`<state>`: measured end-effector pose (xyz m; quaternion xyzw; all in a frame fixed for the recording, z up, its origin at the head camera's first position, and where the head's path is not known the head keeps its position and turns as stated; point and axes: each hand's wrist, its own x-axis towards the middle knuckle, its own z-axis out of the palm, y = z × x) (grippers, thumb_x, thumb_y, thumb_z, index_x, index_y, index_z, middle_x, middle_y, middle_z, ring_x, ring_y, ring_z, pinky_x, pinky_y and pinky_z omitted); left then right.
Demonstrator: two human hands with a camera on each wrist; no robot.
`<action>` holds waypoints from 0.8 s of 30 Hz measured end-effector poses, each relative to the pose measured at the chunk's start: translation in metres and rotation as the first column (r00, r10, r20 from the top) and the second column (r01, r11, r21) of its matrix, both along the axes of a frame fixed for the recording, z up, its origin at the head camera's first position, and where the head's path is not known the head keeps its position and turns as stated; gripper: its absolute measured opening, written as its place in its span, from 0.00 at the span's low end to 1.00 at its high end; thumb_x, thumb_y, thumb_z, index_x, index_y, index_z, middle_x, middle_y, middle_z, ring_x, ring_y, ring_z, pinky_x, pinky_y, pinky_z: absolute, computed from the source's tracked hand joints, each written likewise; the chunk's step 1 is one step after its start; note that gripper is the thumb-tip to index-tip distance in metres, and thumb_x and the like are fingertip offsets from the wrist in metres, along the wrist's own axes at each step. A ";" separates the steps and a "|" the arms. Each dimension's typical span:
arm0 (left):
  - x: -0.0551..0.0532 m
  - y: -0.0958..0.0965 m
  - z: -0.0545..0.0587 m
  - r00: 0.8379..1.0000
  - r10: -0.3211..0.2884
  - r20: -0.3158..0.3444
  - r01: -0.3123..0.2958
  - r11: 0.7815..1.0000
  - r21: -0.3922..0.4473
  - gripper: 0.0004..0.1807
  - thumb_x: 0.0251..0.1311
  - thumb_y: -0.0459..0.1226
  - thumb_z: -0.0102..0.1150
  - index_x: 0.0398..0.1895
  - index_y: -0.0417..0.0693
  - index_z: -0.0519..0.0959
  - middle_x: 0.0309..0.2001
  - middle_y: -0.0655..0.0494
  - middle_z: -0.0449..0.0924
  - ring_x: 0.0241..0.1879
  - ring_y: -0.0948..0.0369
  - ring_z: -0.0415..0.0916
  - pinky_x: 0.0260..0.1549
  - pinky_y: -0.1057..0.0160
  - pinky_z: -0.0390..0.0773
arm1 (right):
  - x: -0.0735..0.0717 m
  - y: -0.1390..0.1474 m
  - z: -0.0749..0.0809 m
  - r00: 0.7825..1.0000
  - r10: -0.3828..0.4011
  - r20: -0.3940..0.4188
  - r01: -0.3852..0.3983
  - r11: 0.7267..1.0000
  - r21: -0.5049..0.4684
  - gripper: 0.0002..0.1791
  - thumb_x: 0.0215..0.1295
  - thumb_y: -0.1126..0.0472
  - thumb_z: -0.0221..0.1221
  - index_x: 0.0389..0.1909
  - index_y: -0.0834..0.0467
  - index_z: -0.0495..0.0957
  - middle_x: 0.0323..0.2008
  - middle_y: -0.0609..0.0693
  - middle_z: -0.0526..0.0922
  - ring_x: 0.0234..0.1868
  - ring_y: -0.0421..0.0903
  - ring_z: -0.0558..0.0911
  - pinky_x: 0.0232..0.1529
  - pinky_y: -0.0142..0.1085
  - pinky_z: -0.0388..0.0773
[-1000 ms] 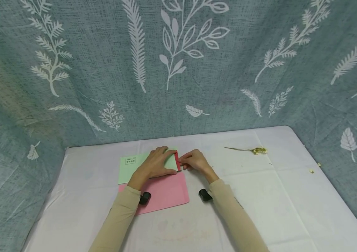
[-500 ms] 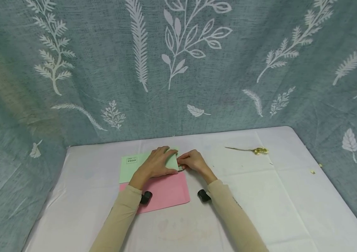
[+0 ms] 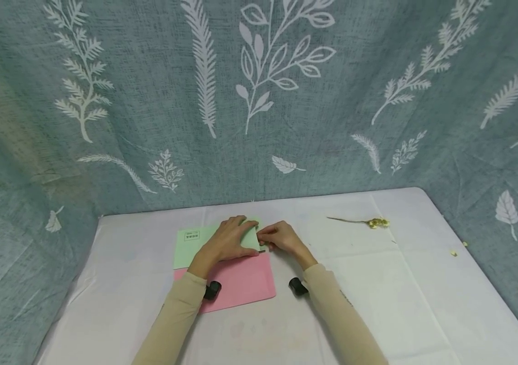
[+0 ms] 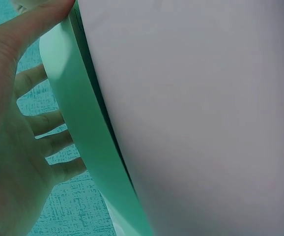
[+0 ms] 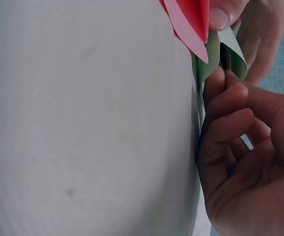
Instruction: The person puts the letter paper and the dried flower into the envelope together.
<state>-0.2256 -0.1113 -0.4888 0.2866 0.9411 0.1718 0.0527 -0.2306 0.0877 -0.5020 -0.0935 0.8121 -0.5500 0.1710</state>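
A green envelope (image 3: 187, 256) lies at the back of the table, its mouth facing right. My left hand (image 3: 227, 242) grips it near that mouth, thumb at the near edge and fingers at the far edge; the left wrist view shows the green paper (image 4: 78, 108) between them. My right hand (image 3: 284, 238) has its thumb and fingertips at the bulging mouth. In the right wrist view these fingertips pinch a dark, red-edged flat thing (image 5: 224, 56), mostly hidden inside the envelope. A pink envelope (image 3: 245, 284) lies in front, partly under the left forearm.
A dried flower stem (image 3: 359, 221) lies on the white-covered table (image 3: 423, 304) to the back right. Small yellowish bits (image 3: 453, 253) are scattered near the right edge. A patterned curtain (image 3: 222, 167) hangs behind the table.
The red strip seen at the green envelope's mouth a second ago has gone from sight in the head view. My right fingertips have shifted slightly left, against the mouth; my left hand keeps its grip.
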 end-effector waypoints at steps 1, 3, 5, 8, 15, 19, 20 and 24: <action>0.000 0.000 0.000 1.000 -0.001 0.000 0.001 1.000 0.000 0.43 0.52 0.58 0.69 0.70 0.51 0.68 0.67 0.38 0.63 0.66 0.41 0.63 0.63 0.40 0.61 | 0.000 0.001 0.000 1.000 0.005 0.001 -0.005 1.000 0.006 0.12 0.67 0.65 0.59 0.45 0.68 0.84 0.27 0.54 0.87 0.16 0.36 0.73 0.20 0.26 0.68; 0.000 0.001 0.000 1.000 0.000 -0.002 0.000 1.000 -0.005 0.44 0.52 0.58 0.69 0.70 0.51 0.68 0.67 0.38 0.63 0.66 0.41 0.63 0.63 0.40 0.62 | 0.000 0.002 0.000 1.000 0.019 0.012 -0.019 1.000 0.004 0.12 0.68 0.65 0.58 0.46 0.68 0.84 0.26 0.54 0.86 0.16 0.37 0.72 0.19 0.26 0.67; 0.001 0.001 0.000 1.000 0.000 -0.005 0.000 1.000 -0.003 0.44 0.52 0.58 0.69 0.70 0.51 0.68 0.67 0.38 0.64 0.66 0.41 0.63 0.63 0.40 0.62 | -0.001 0.004 0.000 0.999 0.039 0.022 -0.039 0.999 0.002 0.13 0.69 0.65 0.57 0.48 0.68 0.83 0.25 0.53 0.86 0.16 0.37 0.72 0.19 0.26 0.66; 0.001 0.001 0.001 1.000 -0.001 -0.012 0.001 1.000 0.001 0.43 0.52 0.57 0.69 0.70 0.51 0.69 0.67 0.38 0.64 0.65 0.41 0.64 0.63 0.40 0.62 | -0.001 0.007 -0.001 0.996 0.075 0.037 -0.075 0.997 -0.008 0.14 0.71 0.66 0.55 0.51 0.68 0.81 0.24 0.51 0.85 0.16 0.37 0.72 0.19 0.27 0.66; 0.001 0.001 0.000 1.000 -0.001 -0.015 0.001 1.000 -0.006 0.43 0.52 0.58 0.69 0.69 0.51 0.69 0.67 0.37 0.64 0.65 0.42 0.64 0.62 0.40 0.63 | 0.003 0.020 0.012 0.994 0.112 0.012 -0.112 0.994 -0.007 0.16 0.73 0.67 0.51 0.54 0.71 0.78 0.29 0.60 0.85 0.19 0.39 0.75 0.21 0.29 0.69; 0.000 0.001 -0.001 1.000 -0.002 -0.023 0.002 1.000 -0.019 0.43 0.51 0.58 0.68 0.69 0.51 0.69 0.66 0.38 0.65 0.65 0.42 0.64 0.62 0.41 0.64 | 0.001 0.034 0.015 0.998 0.065 -0.016 -0.065 0.998 0.002 0.16 0.72 0.67 0.52 0.54 0.71 0.78 0.32 0.63 0.85 0.21 0.41 0.77 0.23 0.32 0.72; 0.000 0.001 -0.001 1.000 -0.003 -0.022 0.003 1.000 -0.019 0.43 0.51 0.58 0.69 0.69 0.52 0.69 0.66 0.38 0.65 0.65 0.42 0.64 0.62 0.41 0.64 | 0.000 0.038 0.016 0.999 0.047 -0.016 -0.047 0.999 0.006 0.16 0.72 0.67 0.52 0.54 0.71 0.78 0.33 0.63 0.85 0.22 0.42 0.77 0.24 0.33 0.73; 0.000 0.001 -0.001 1.000 -0.004 -0.021 0.004 1.000 -0.016 0.43 0.51 0.58 0.69 0.69 0.52 0.69 0.66 0.38 0.65 0.65 0.42 0.64 0.62 0.41 0.63 | -0.005 0.060 0.010 0.999 -0.033 -0.015 0.033 0.999 0.013 0.16 0.71 0.66 0.54 0.55 0.68 0.78 0.36 0.59 0.86 0.24 0.42 0.78 0.26 0.32 0.74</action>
